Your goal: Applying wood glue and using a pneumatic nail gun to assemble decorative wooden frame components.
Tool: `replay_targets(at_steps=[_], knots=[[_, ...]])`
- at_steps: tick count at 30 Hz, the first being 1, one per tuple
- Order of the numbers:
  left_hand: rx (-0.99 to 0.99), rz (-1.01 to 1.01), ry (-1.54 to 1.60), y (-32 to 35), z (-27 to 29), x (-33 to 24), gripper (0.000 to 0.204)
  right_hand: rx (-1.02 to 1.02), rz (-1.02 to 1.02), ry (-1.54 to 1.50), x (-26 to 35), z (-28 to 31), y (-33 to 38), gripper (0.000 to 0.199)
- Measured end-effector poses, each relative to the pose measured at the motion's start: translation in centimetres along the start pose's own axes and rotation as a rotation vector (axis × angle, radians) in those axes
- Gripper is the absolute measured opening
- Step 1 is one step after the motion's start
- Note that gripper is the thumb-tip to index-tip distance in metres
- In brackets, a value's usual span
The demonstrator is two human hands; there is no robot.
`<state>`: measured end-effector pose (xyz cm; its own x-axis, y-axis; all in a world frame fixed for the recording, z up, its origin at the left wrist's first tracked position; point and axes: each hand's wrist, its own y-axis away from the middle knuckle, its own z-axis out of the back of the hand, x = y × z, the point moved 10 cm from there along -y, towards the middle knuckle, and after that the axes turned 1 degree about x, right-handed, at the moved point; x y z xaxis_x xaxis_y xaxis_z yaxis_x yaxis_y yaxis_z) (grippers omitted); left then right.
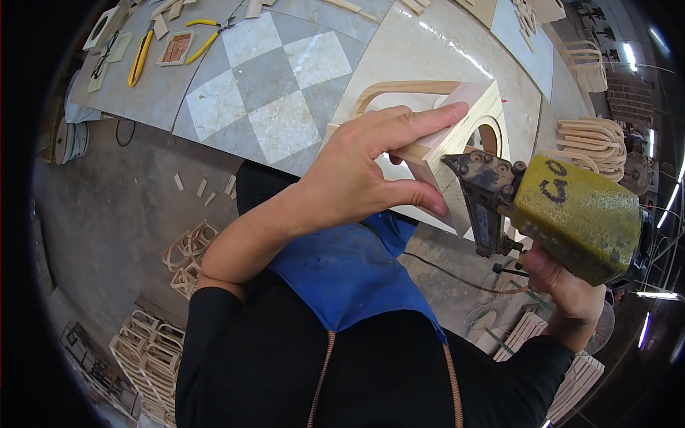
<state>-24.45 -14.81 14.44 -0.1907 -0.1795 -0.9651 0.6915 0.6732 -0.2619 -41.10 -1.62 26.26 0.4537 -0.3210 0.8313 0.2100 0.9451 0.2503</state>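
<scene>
My left hand (360, 160) grips a light wooden workpiece at the table's near edge, fingers over its top and thumb beneath. The workpiece has a flat panel (472, 120) with a round opening and a curved wooden part (417, 86) extending behind it. My right hand (564, 282) is wrapped round the handle of a worn yellow-green nail gun (581, 210). Its dark nose lies against or very close to the panel, just right of my left thumb; exact contact cannot be told. The trigger finger is hidden behind the tool's body.
The tiled table (271, 85) holds yellow-handled pliers (141, 58), yellow-handled nippers (205, 44), a small framed tray (163, 55) and wood offcuts. Curved wooden frames are stacked at right (589, 146) and on the floor at lower left (146, 360). A hose (457, 280) trails below the nail gun.
</scene>
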Motion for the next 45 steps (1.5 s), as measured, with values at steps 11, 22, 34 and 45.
replay_targets(at_steps=[11, 22, 34, 45], knots=[[-0.028, -0.052, -0.02, 0.0, 0.2, -0.5, 0.083, 0.117, 0.0, 0.14, 0.8, 0.1, -0.9, 0.055], [0.044, 0.059, 0.217, -1.8, 2.9, 1.7, 0.093, 0.098, -0.037, 0.122, 0.5, 1.0, 0.9, 0.046], [-0.399, -0.28, -0.142, 1.4, 5.1, 2.1, 0.084, -0.026, -0.224, -0.012, -1.0, 0.7, -1.1, 0.035], [-0.391, -0.307, 0.025, 1.0, 1.8, 0.6, 0.073, -0.008, -0.303, -0.054, -0.9, -0.7, -1.6, 0.041]])
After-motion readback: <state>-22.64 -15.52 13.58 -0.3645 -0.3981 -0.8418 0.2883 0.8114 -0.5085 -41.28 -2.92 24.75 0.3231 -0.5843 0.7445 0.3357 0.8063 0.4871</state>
